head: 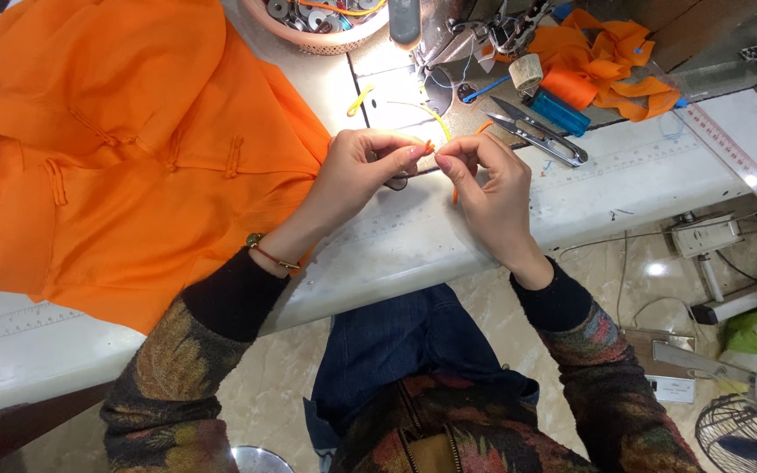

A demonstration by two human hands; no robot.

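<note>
A thin orange cord (454, 188) was pinched between the fingertips of the left hand (357, 171) and right hand (484, 188), both closed on it, above the table's (449, 236) front edge; a short, firm grip suited it best.

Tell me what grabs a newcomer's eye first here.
The large bright orange cloth garment fills the left of the white sewing table. At centre, the left hand and right hand pinch a thin orange cord. Metal thread snips lie behind them.

The single head camera looks steeply down from close above the white surface (449, 236), facing forward over both forearms toward the sewing machine (449, 26) at the top edge.
</note>
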